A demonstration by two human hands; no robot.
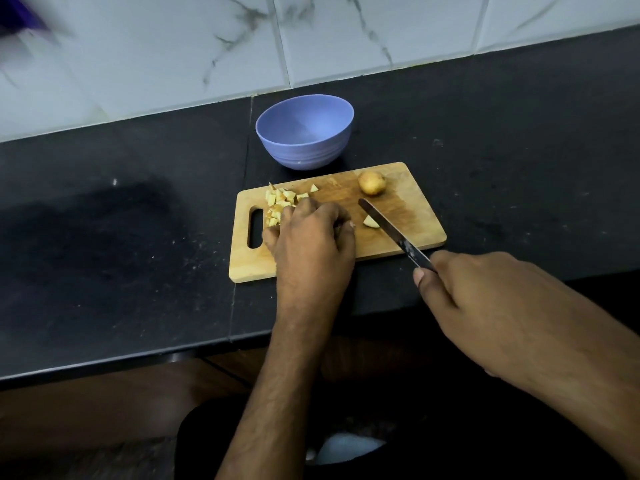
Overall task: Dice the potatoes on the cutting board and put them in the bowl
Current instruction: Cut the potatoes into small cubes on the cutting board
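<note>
One black worktop (121, 209) carries everything, backed by a white marbled tile wall (173, 53). On it lies the wooden cutting board (408, 216), handle slot to the left. Just behind the board stands the blue bowl (304, 131), which holds no potato.

The left hand (310, 240) rests on the board with fingers curled over the pile of diced pieces (280, 202); whether its grip closes on any piece cannot be told. The right hand (460, 289) holds the knife (391, 232) by the handle, its grip closed around it, with the blade angled across the board.

One whole potato (371, 182) sits at the board's far edge, well apart from the dice. One cut wedge (370, 221) lies touching the blade.

Risks, as judged:
- The blade tip lies near the left hand's fingers; a sideways sweep could nick them.
- The round potato may roll off the board if knocked.
- Dice scooped carelessly could spill beside the bowl.

No brand, label or writing is legible.
</note>
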